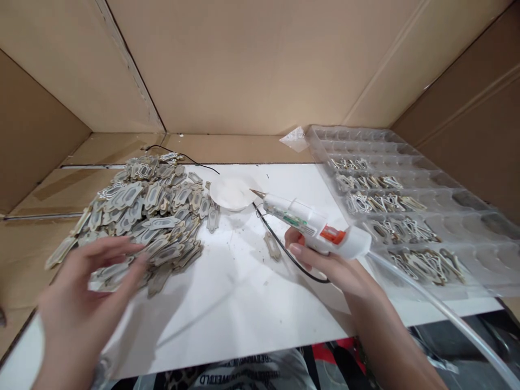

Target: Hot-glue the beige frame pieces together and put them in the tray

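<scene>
White pointed tool (312, 218) slants tip-left; greyish frame-shaped pieces (154, 197), possibly metal, lie heaped left.

a cardboard enclosure around a white work surface
the plain back wall (264, 65) meets a left wall (36, 135) and a darker right wall (471, 103); a triangular clear scrap (296, 140) lies at the back wall's foot, a thin black wire (203, 166) curves at the rear left, brown tape (60, 184) crosses the cardboard, and lettered cloth (244, 375) shows below the front edge of the white work surface (244, 319).

The pieces (161, 222) lie left of the disc (230, 195), the tray (463, 219) right.
</scene>
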The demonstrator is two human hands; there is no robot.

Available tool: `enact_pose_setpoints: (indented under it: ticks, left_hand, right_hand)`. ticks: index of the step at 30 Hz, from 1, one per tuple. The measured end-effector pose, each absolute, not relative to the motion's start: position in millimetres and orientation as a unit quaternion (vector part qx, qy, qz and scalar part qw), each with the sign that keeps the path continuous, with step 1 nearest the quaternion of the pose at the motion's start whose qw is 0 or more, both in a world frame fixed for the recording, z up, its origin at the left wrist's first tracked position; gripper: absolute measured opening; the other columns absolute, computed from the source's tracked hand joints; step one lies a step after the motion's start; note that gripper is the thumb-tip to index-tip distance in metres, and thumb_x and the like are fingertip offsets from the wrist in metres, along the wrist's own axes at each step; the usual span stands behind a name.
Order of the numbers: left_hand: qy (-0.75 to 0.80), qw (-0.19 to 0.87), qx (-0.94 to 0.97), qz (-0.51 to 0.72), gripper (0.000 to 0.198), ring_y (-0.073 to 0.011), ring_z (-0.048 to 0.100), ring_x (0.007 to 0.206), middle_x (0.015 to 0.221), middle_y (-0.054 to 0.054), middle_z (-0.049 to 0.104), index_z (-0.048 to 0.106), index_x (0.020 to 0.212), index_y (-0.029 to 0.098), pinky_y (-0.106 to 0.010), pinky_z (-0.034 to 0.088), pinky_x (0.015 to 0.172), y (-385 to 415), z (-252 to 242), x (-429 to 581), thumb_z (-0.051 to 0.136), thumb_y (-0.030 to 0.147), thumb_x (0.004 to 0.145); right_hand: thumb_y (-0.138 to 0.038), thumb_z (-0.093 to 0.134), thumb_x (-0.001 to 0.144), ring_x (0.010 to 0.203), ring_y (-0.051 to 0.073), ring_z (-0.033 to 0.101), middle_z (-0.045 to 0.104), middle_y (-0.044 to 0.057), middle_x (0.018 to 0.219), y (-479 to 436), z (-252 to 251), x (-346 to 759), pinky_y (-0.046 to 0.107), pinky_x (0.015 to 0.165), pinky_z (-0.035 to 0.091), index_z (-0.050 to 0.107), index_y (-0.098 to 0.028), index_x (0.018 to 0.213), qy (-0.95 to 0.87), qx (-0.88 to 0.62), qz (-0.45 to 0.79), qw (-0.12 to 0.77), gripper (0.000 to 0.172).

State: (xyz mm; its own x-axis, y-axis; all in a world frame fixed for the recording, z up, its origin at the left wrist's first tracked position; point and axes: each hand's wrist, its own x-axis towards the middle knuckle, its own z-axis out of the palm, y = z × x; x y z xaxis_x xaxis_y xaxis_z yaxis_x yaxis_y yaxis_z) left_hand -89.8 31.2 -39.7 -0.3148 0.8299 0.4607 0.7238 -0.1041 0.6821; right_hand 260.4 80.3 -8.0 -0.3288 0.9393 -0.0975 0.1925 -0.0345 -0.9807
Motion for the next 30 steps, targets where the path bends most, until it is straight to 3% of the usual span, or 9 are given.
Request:
enact_pose_setpoints:
  ticks: [3,6,9,13,18,23,27,30]
  left_hand:
    - [0.455,0.058,0.809,0.367,0.017,-0.0171,0.068,0.073,0.087,0.0,0.073,0.067,0.102,0.027,-0.025,0.055,0.059,48.7,-23.7,-26.9,0.062,0.021,0.088]
    - [0.384,0.067,0.894,0.223,0.037,-0.0198,0.068,0.091,0.095,-0.004,0.074,0.065,0.105,0.021,-0.03,0.056,0.073,69.9,-21.3,23.0,0.043,-0.001,0.086]
    - [0.335,0.047,0.932,0.13,0.034,-0.0238,0.064,0.09,0.091,-0.006,0.073,0.064,0.1,0.017,-0.037,0.053,0.079,89.8,-31.5,53.5,0.045,-0.006,0.084]
    - [0.293,0.058,0.948,0.109,0.022,-0.0224,0.062,0.088,0.086,-0.003,0.072,0.064,0.097,0.02,-0.034,0.049,0.076,107.5,-48.7,70.9,0.053,0.002,0.089]
    - [0.29,0.06,0.95,0.102,0.018,-0.0232,0.062,0.089,0.088,-0.004,0.073,0.064,0.098,0.02,-0.034,0.048,0.074,112.6,-55.5,74.8,0.068,0.011,0.084]
    - [0.309,0.053,0.943,0.113,0.011,-0.0233,0.064,0.089,0.089,-0.004,0.072,0.06,0.098,0.019,-0.036,0.049,0.078,113.3,-58.5,65.4,0.066,0.016,0.089]
    - [0.347,0.048,0.927,0.136,0.026,-0.0245,0.067,0.086,0.088,-0.004,0.071,0.056,0.103,0.019,-0.033,0.05,0.07,111.8,-62.9,52.2,0.073,0.018,0.083]
    - [0.37,0.049,0.913,0.164,0.029,-0.0214,0.067,0.072,0.081,-0.002,0.069,0.055,0.103,0.02,-0.03,0.048,0.06,108.2,-63.6,44.2,0.071,0.014,0.08]
  right_hand:
    - [-0.05,0.067,0.084,0.052,0.01,0.04,0.043,-0.005,0.06,80.0,-12.4,262.9,0.026,0.052,0.032,0.054,-0.021,0.075,-0.585,-0.487,0.544,0.353,0.033]
    - [-0.05,0.066,0.084,0.05,0.01,0.038,0.042,-0.007,0.057,81.9,-16.3,266.7,0.026,0.05,0.027,0.055,-0.02,0.077,-0.575,-0.488,0.536,0.38,0.033]
    - [-0.051,0.066,0.085,0.05,0.01,0.037,0.042,-0.007,0.055,84.8,-17.8,269.1,0.026,0.05,0.025,0.054,-0.02,0.074,-0.575,-0.474,0.532,0.402,0.034]
    - [-0.054,0.066,0.086,0.051,0.01,0.037,0.042,-0.007,0.054,87.1,-17.2,269.4,0.027,0.051,0.025,0.054,-0.02,0.073,-0.581,-0.466,0.529,0.408,0.039]
    - [-0.059,0.068,0.085,0.05,0.009,0.037,0.042,-0.007,0.054,88.2,-17.4,269.9,0.026,0.05,0.025,0.051,-0.021,0.069,-0.596,-0.452,0.533,0.397,0.045]
    - [-0.057,0.068,0.086,0.05,0.009,0.036,0.042,-0.007,0.054,87.8,-19.7,271.9,0.026,0.049,0.024,0.053,-0.02,0.071,-0.586,-0.462,0.528,0.406,0.042]
    - [-0.052,0.067,0.087,0.051,0.009,0.037,0.043,-0.007,0.055,87.3,-21.5,271.7,0.026,0.049,0.024,0.053,-0.02,0.074,-0.578,-0.464,0.533,0.408,0.037]
    - [-0.051,0.066,0.087,0.051,0.009,0.037,0.043,-0.007,0.056,87.1,-21.9,270.9,0.025,0.049,0.025,0.053,-0.02,0.073,-0.583,-0.465,0.532,0.401,0.036]
